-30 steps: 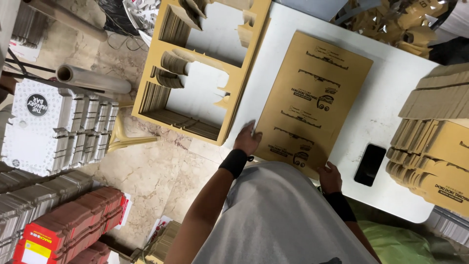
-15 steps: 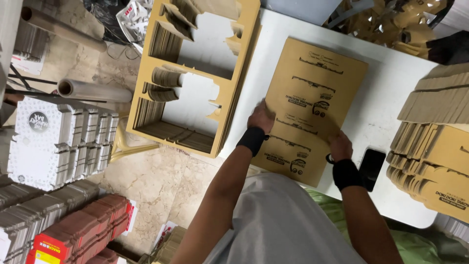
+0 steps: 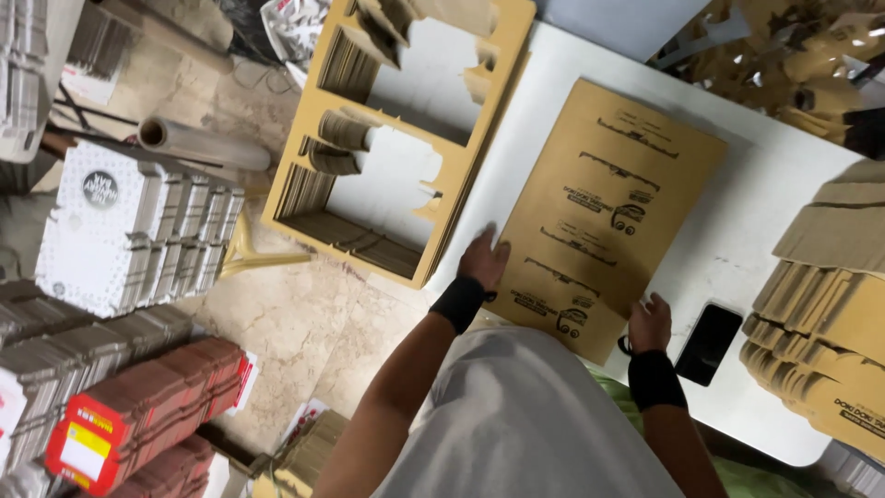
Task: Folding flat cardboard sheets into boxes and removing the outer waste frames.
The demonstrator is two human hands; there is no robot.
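**Hands on printed cardboard sheet**

Both hands slid lower since the earlier frame. Brown cardboard sheet lies flat on white table, frame centre. Left hand presses its left edge, fingers spread; right hand pinches bottom corner. Sheet unfolded; folded stack right, black phone beside.

Printed cardboard sheet lying flat on the table, with the die-cut frame stack to its left, the phone at its lower right, and folded carton stacks beyond the phone.
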